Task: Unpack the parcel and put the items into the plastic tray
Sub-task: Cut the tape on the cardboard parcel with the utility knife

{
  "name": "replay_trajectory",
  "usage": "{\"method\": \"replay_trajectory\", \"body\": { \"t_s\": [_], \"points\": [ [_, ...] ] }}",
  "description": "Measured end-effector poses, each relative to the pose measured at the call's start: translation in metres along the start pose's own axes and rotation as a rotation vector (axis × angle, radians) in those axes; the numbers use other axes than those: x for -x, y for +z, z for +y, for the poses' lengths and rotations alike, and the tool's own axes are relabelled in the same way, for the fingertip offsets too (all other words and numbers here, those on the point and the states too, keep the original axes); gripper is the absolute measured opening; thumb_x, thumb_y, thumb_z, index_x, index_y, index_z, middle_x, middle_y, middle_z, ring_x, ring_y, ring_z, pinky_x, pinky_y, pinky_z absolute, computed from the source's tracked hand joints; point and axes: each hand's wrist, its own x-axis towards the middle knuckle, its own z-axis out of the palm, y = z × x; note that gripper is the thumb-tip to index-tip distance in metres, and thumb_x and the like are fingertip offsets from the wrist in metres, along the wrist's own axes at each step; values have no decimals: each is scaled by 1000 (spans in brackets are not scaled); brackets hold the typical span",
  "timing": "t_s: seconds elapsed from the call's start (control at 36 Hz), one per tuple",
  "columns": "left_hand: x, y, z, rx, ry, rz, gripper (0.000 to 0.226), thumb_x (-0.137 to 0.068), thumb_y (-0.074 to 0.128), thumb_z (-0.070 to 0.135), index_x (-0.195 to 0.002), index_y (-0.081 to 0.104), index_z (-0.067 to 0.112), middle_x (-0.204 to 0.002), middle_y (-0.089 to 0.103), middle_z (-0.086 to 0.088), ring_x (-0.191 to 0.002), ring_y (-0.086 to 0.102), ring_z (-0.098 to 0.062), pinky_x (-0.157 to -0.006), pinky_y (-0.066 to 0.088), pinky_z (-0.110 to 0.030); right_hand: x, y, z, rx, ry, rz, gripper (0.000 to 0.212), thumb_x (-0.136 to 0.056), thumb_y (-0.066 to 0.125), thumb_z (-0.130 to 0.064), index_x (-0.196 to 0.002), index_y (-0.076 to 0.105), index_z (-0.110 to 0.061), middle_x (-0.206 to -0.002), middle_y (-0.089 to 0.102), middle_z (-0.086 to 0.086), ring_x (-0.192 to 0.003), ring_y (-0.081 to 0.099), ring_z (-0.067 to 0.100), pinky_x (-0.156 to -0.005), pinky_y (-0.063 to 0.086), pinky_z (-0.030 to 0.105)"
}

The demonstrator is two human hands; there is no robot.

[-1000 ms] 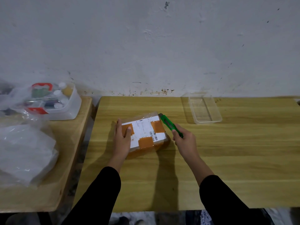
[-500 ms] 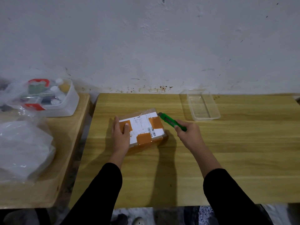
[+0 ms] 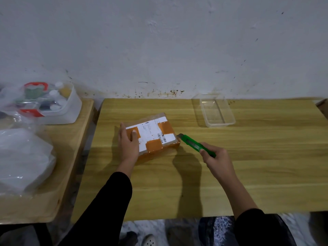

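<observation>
The left hand lay flat, fingers straight, pressing on the parcel; the right hand curled round the green cutter; both forearms reached forward.

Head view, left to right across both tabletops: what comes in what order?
In order: white plastic tub of bottles, left hand, taped brown cardboard parcel with white label, green utility knife, clear rectangular plastic tray. The right hand, gripping the knife, overlaps the tray sideways, so it is left out.
</observation>
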Motion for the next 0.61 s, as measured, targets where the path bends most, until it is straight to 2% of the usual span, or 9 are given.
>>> {"method": "replay_trajectory", "body": {
  "t_s": [0.08, 0.14, 0.19, 0.28, 0.33, 0.44, 0.5, 0.56, 0.61],
  "points": [
    [17, 4, 5, -33, -7, 64, 57, -97, 38, 31, -147, 12, 18, -154, 16, -10, -134, 30, -31, -99, 35, -38, 5, -3, 6, -94, 42, 93, 31, -89, 55, -11, -119, 60, -13, -77, 56, -7, -48, 48, -4, -44, 35, 6],
    [28, 4, 6, -59, 21, 72, 58, -97, 42, 25, -146, 14, 10, -155, 10, -15, -139, 21, -32, -105, 30, -39, 6, -4, 5, -136, 64, 124, 32, -89, 55, -11, -121, 59, -12, -82, 56, -3, -57, 46, -4, -51, 38, 12],
    [32, 2, 4, -136, 94, 48, 56, -95, 44, 20, -144, 19, 4, -156, 3, -16, -143, 8, -30, -112, 23, -38, 4, -3, 2, -161, 72, 131, 33, -89, 55, -12, -122, 59, -12, -82, 55, -2, -63, 45, -2, -56, 38, 16],
    [25, -6, 2, -371, 268, -46, 50, -95, 41, 21, -142, 28, 10, -156, 6, -13, -144, -2, -26, -117, 12, -41, 1, -2, -2, -170, 73, 128, 33, -90, 54, -13, -122, 58, -14, -78, 54, -7, -62, 48, 0, -55, 37, 15],
    [18, -13, 2, -519, 357, -122, 48, -96, 38, 23, -142, 29, 15, -154, 15, -14, -143, 4, -27, -117, 10, -43, 0, 0, -4, -156, 79, 126, 33, -90, 54, -15, -123, 57, -16, -75, 55, -10, -59, 49, 1, -51, 37, 15],
    [14, -22, 8, -652, 383, -140, 49, -96, 36, 31, -143, 29, 22, -133, 38, -10, -123, 31, -26, -101, 32, -40, 0, 4, -8, -134, 85, 131, 34, -90, 54, -16, -124, 57, -17, -77, 57, -8, -57, 49, 1, -48, 36, 12],
    [18, -22, 15, -728, 343, -150, 51, -95, 36, 35, -144, 25, 25, -128, 39, -11, -116, 35, -27, -95, 35, -39, 1, 5, -9, -125, 90, 149, 34, -90, 54, -17, -124, 56, -18, -73, 58, -9, -54, 48, 2, -45, 36, 12],
    [26, -20, 22, -762, 295, -164, 53, -93, 38, 39, -143, 25, 27, -127, 39, -14, -114, 37, -30, -92, 35, -40, 2, 5, -10, -112, 92, 172, 34, -90, 53, -17, -124, 56, -17, -67, 57, -11, -50, 47, 5, -41, 36, 12],
    [41, -14, 25, -752, 284, -193, 57, -92, 41, 45, -143, 24, 27, -129, 40, -17, -116, 39, -32, -91, 36, -39, 3, 5, -10, -110, 98, 192, 34, -91, 51, -16, -125, 55, -15, -64, 56, -10, -49, 47, 8, -43, 37, 17]
  ]
}}
